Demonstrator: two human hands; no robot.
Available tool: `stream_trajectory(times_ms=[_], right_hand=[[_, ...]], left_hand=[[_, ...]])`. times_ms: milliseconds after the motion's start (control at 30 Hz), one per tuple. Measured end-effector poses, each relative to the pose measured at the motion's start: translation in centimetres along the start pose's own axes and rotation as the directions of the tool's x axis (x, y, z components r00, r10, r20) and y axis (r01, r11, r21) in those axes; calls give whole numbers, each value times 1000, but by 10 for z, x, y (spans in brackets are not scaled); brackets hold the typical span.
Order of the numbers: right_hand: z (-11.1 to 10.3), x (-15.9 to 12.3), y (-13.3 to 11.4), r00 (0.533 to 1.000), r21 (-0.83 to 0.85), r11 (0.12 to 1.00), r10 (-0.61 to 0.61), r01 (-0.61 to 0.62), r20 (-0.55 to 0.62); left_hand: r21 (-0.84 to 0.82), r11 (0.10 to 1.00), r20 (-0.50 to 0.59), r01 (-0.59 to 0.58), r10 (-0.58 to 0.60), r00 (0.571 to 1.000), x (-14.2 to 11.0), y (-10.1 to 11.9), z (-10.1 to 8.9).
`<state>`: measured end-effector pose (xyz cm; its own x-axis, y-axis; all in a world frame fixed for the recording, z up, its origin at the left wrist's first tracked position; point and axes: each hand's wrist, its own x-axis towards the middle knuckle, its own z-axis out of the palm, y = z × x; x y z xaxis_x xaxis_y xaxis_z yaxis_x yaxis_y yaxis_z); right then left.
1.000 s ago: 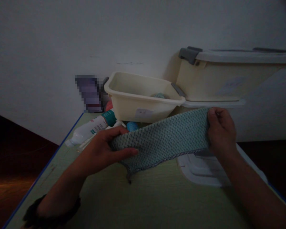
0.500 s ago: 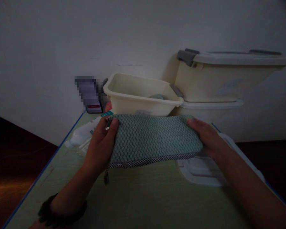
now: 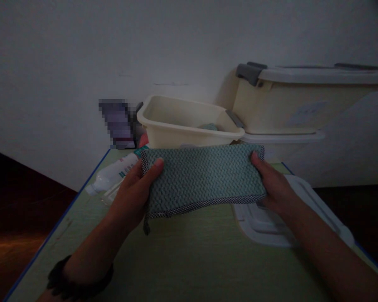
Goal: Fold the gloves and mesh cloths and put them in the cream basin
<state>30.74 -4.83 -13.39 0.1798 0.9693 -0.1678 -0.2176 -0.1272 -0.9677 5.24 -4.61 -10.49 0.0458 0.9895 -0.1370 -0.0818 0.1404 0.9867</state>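
Between my hands a green textured cleaning cloth (image 3: 204, 178) is stretched out in a folded strip, its edge bound in a black-and-white check. My left hand (image 3: 134, 191) pinches its left end, thumb on the face; a small loop dangles below that corner. My right hand (image 3: 272, 184) grips the right end the same way, thumb near the upper corner. The cloth is held above the green table (image 3: 182, 260). Just behind it stands an open cream storage bin (image 3: 192, 122), with a bit of similar green cloth (image 3: 208, 126) inside.
A white bottle (image 3: 113, 172) lies left of my left hand. Behind it a phone (image 3: 121, 126) leans upright, its screen pixelated. Under my right forearm rests a white lid (image 3: 315, 209). Lidded cream bins (image 3: 277, 107) are stacked at the right against the wall.
The cloth has been pulled flatter and its right end raised slightly, so the checked border now shows at both ends. Both hands keep their hold.
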Motion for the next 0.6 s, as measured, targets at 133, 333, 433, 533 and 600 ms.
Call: stream_trajectory(times_ms=[133,333,433,533,600], right_hand=[[1,1,0,997,6,999,35,-35,-65],[-1,3,-1,988,20,1000,6,-3,-157],[-3,4,0,990,-14,997,-76,74,-116],[-3,5,1,988,-46,992,-120,116,-96],[-2,5,1,989,-41,994,-109,105,-98]], left_hand=[[-45,999,-56,-13,10,998,1,0,2],[-46,998,29,-31,32,999,2,-3,1],[-77,996,46,-51,54,997,2,-4,0],[-112,993,58,-29,36,998,3,-5,-1],[-131,991,91,-2,14,996,4,-7,-2]])
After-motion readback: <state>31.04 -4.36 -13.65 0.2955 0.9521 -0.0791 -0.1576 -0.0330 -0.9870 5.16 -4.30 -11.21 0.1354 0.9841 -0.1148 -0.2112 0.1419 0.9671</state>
